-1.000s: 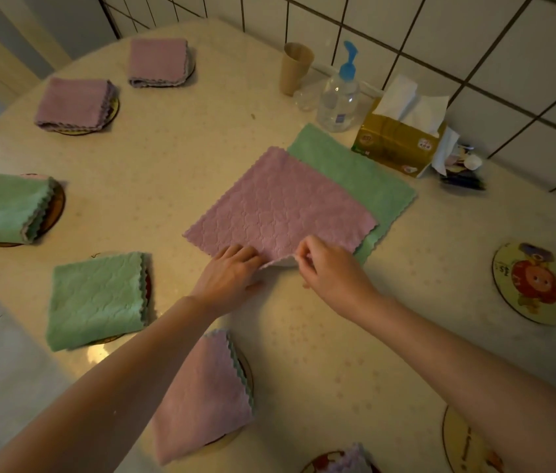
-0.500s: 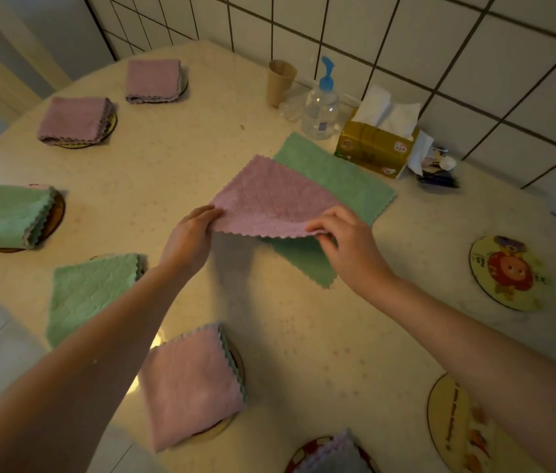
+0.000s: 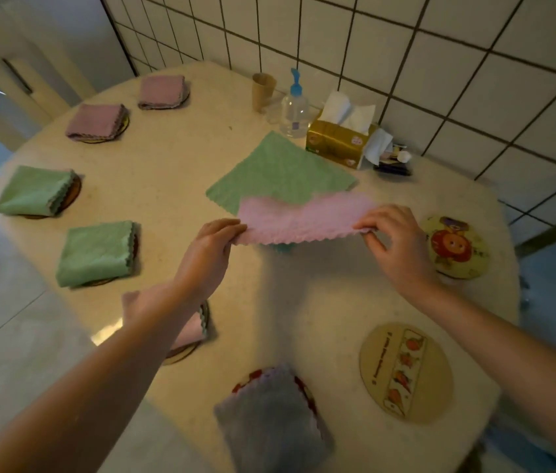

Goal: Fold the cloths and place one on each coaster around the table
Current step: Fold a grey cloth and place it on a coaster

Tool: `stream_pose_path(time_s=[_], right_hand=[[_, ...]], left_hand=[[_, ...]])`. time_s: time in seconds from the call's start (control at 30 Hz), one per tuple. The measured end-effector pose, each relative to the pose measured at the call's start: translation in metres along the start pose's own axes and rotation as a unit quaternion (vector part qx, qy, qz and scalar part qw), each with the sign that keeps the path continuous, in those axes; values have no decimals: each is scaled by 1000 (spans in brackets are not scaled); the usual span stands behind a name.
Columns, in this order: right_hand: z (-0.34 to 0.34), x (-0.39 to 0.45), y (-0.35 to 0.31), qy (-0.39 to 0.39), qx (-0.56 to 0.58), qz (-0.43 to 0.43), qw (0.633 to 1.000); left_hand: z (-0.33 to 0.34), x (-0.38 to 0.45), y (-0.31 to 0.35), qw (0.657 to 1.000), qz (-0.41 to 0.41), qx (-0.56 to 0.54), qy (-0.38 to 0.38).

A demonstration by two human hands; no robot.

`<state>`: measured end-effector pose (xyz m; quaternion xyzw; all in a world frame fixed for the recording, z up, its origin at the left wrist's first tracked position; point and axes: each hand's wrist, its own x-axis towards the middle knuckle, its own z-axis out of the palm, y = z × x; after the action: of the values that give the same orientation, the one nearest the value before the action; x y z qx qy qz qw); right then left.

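Observation:
I hold a pink cloth stretched out above the table, my left hand pinching its left end and my right hand its right end. Under it a green cloth lies flat and unfolded. Folded cloths rest on coasters along the left: two pink ones, two green ones, and a pink one partly hidden by my left forearm. A folded grey cloth covers a coaster near me. Two coasters are bare: a cartoon-face coaster and a carrot-strip coaster.
At the back by the tiled wall stand a paper cup, a pump bottle, a gold tissue box and small clutter. The table edge curves along the left; floor lies beyond it.
The pink cloth went from lying flat on the green cloth to being lifted off it and held taut in the air between both hands, closer to me and to the right.

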<state>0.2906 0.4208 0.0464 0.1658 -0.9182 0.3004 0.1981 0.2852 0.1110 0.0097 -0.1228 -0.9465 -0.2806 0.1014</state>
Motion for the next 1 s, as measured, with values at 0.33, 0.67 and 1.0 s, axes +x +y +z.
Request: stream_pose_path(time_s=[0.33,0.67,1.0], right_hand=[[-31,-181,47,-257,20,32,966],[-42,-182,48,-282,129,187,932],[-1,-105,72,-99,244,394,880]], left_hand=[[54,-157,66,976,12,92,-199],[39,-165,71,973,-112,12,-203],[65,-81,43,878,-402,-258,-29]])
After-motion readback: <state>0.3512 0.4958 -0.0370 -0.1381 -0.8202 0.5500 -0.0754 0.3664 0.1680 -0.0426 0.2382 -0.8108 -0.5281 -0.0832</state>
